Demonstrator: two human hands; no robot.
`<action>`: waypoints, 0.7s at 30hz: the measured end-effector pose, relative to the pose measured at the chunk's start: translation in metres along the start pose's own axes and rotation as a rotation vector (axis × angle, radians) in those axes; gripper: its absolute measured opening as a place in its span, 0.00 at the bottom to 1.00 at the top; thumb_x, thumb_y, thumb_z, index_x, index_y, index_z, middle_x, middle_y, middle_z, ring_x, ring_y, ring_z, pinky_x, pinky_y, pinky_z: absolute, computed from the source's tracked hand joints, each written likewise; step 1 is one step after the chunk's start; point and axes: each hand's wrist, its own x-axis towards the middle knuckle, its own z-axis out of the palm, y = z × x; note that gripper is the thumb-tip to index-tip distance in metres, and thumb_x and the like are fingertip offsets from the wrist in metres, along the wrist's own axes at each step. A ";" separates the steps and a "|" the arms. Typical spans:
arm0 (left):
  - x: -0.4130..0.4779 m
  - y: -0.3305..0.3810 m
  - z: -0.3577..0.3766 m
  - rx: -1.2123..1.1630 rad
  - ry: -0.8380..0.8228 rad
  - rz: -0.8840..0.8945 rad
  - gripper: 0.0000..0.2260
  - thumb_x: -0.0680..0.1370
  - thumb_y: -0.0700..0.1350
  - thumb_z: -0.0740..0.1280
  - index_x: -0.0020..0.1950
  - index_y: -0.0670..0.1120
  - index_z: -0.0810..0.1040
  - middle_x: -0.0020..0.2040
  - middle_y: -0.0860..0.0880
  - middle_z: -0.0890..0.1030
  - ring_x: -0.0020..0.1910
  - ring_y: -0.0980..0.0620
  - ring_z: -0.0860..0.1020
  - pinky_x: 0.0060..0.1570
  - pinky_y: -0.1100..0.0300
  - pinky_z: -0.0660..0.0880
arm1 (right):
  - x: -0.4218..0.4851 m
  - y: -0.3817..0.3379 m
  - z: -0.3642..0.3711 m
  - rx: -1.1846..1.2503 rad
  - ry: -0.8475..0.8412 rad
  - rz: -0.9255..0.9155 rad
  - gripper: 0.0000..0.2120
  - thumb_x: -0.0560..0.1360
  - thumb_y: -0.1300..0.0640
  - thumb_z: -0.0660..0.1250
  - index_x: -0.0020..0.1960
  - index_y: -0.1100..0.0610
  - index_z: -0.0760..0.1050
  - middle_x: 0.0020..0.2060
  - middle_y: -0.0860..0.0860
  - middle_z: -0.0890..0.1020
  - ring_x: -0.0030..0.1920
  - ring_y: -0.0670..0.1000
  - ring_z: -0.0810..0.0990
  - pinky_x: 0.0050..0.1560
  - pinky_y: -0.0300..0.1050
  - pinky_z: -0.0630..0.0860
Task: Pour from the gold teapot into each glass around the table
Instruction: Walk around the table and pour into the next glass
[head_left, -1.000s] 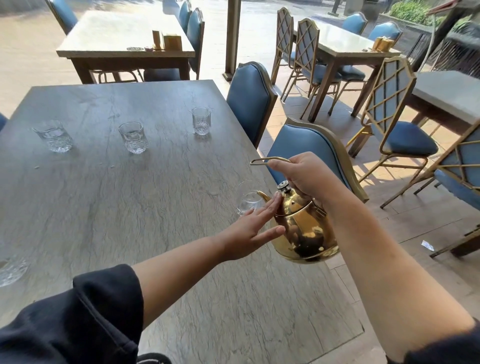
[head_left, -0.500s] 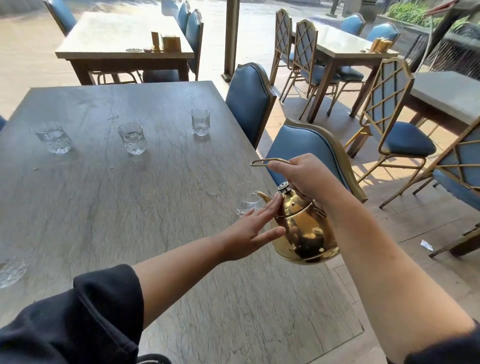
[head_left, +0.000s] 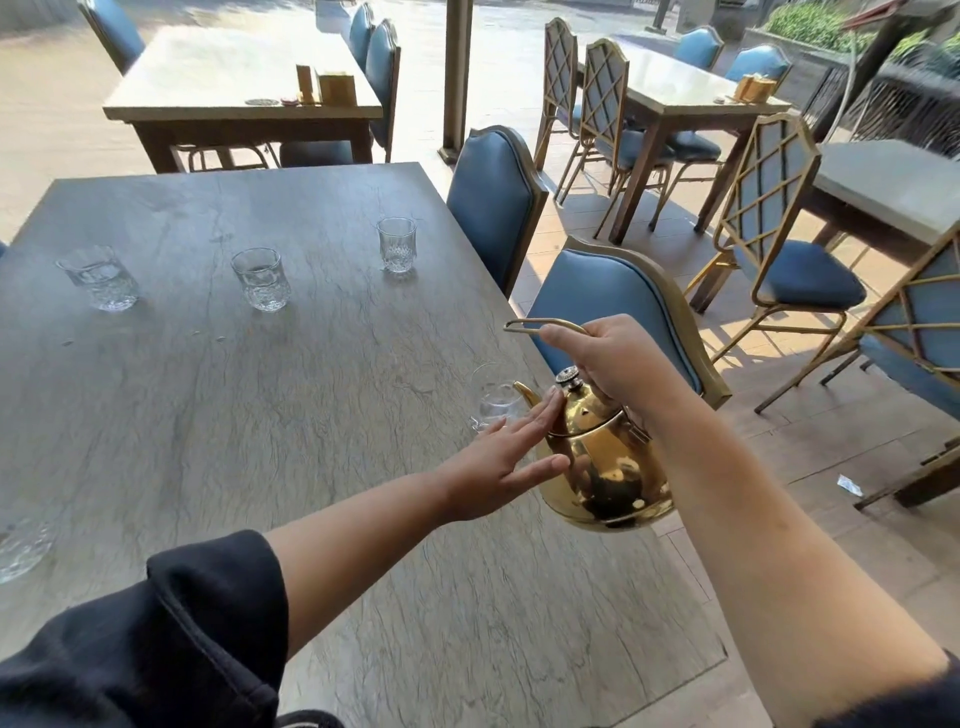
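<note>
No visible change to gold teapot (head_left: 608, 467).

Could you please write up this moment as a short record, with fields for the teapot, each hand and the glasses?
teapot: gold teapot held in the air and tilted, its spout at the rim of the near glass
right hand: right hand grips the teapot's wire handle
left hand: left hand has straight fingers, fingertips against the lid
other glasses: back right glass, back middle glass, back left glass, left-edge glass partly cut off
surface: grey table
stream: cannot tell
</note>
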 end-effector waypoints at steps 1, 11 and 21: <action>0.000 0.000 0.000 0.006 -0.004 0.000 0.31 0.77 0.63 0.51 0.75 0.58 0.39 0.76 0.58 0.43 0.75 0.55 0.44 0.74 0.48 0.43 | -0.001 0.002 0.000 0.017 0.008 -0.005 0.21 0.76 0.45 0.64 0.30 0.58 0.72 0.24 0.52 0.67 0.24 0.47 0.64 0.27 0.39 0.64; -0.001 0.000 -0.008 0.131 -0.095 0.028 0.30 0.78 0.61 0.51 0.75 0.57 0.39 0.75 0.59 0.40 0.74 0.57 0.45 0.73 0.50 0.40 | -0.015 0.026 0.010 0.316 0.182 -0.018 0.22 0.75 0.50 0.67 0.25 0.57 0.69 0.20 0.49 0.66 0.19 0.44 0.63 0.28 0.41 0.65; -0.005 0.004 0.000 0.261 -0.118 0.107 0.30 0.78 0.60 0.52 0.75 0.56 0.41 0.75 0.60 0.40 0.72 0.62 0.43 0.70 0.56 0.32 | -0.056 0.049 0.017 0.617 0.336 0.003 0.28 0.77 0.54 0.65 0.18 0.50 0.66 0.16 0.45 0.64 0.18 0.44 0.61 0.21 0.35 0.62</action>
